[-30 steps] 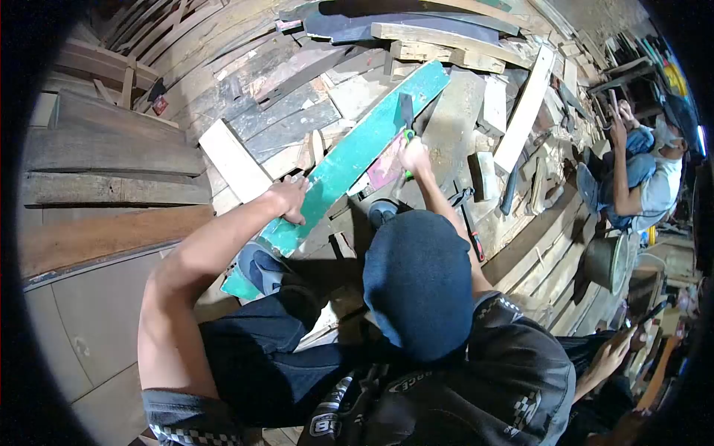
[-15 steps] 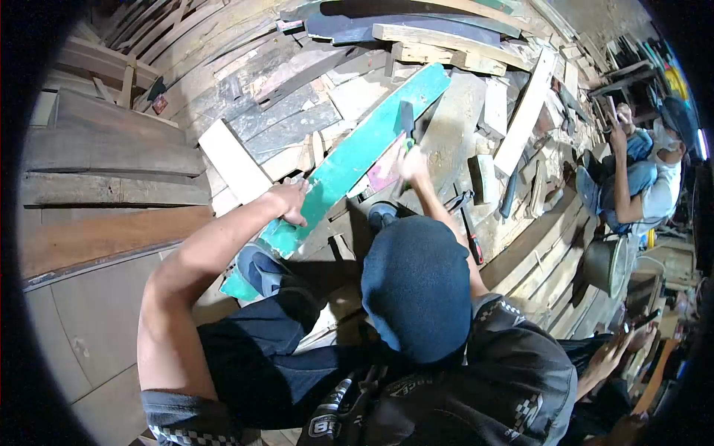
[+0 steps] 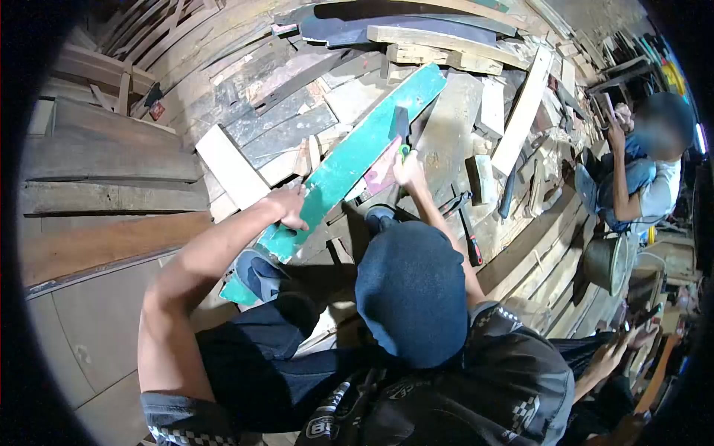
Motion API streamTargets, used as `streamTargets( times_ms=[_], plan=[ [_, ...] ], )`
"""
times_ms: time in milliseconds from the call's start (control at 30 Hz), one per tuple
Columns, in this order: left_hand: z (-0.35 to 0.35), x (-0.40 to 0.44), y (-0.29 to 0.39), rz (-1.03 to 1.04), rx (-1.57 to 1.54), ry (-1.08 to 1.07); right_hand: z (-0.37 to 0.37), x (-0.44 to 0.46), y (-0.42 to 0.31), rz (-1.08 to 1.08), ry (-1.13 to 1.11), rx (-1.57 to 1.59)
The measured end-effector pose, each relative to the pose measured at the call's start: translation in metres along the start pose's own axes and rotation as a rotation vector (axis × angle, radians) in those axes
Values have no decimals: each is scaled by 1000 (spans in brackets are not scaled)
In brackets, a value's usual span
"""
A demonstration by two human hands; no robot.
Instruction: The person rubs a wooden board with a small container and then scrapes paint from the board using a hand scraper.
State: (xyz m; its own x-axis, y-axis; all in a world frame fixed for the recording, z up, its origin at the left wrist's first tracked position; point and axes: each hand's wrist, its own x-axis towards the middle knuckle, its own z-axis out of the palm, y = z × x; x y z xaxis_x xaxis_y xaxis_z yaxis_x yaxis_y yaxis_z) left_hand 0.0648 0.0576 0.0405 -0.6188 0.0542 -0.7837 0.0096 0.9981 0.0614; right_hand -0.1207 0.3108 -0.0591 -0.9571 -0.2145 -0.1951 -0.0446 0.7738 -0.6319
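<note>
A long board with a worn turquoise-green face (image 3: 349, 162) slants from beside my shoe up toward the wood pile. My left hand (image 3: 288, 204) grips its near part, the fingers across the painted face. On the right, my right hand (image 3: 409, 172) is closed round the green-and-black handle of a flat-bladed tool (image 3: 401, 123). The tool's dark, broad blade lies over the board's right edge; whether it touches the paint I cannot tell. A pink piece (image 3: 382, 169) shows under the board, beside my right hand.
Wood offcuts surround the board, with a pale block (image 3: 232, 167) at left and a long light plank (image 3: 523, 111) at right. Red-handled pliers (image 3: 471, 241) lie by my right arm. A co-worker (image 3: 639, 171) sits at right; another person's hands (image 3: 613, 355) show lower right.
My right hand and the flat-bladed tool have shifted slightly down and left along the board. My left hand stays on the board. The co-worker's head has turned and lowered.
</note>
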Motion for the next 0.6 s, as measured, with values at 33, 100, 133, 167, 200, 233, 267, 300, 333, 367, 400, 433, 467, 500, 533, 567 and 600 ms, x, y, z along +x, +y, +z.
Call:
streamTargets(
  times_ms=[33, 100, 133, 167, 200, 233, 267, 300, 333, 367, 400, 433, 467, 500, 533, 567, 600],
  plan=[
    [-9, -2, 6, -16, 16, -43, -4, -10, -4, -9, -13, 59],
    [-33, 1, 16, -50, 55, -128, -18, -27, -12, -48, -52, 223],
    [-35, 11, 13, -24, 80, -56, -7, -24, -3, -125, 44, 278],
    [-50, 7, 19, -42, 85, -1, 0, -24, 3, -239, 121, 264],
    [-56, 17, 21, -81, 87, 66, 6, -27, 10, -355, 193, 244],
    [-60, 29, 23, -98, 122, 122, 8, -31, 14, -473, 263, 222],
    [-67, 43, 24, -116, 159, 179, 5, -41, 7, -394, 205, 227],
    [-77, 56, 29, -144, 43, 201, 14, -40, 14, -495, 276, 201],
    [-80, 65, 34, -157, -35, 301, 15, -44, 13, -470, 260, 188],
    [-80, 75, 40, -166, -112, 400, 17, -46, 12, -442, 246, 173],
    [-80, 82, 49, -194, -105, 455, 19, -44, 12, -466, 257, 212],
    [-74, 87, 58, -220, -95, 504, 15, -43, 5, -397, 219, 204],
    [-63, 94, 64, -244, -82, 552, 9, -42, -3, -326, 182, 199],
    [-36, 119, 61, -248, -93, 706, 4, -35, -13, -260, 149, 193],
    [-36, 115, 62, -245, -115, 725, 6, -22, -17, -233, 202, 152],
    [-36, 112, 64, -239, -139, 740, 7, -9, -19, -171, 177, 154],
    [-38, 112, 66, -252, -121, 748, 4, 0, -25, -190, 196, 140]
  ],
)
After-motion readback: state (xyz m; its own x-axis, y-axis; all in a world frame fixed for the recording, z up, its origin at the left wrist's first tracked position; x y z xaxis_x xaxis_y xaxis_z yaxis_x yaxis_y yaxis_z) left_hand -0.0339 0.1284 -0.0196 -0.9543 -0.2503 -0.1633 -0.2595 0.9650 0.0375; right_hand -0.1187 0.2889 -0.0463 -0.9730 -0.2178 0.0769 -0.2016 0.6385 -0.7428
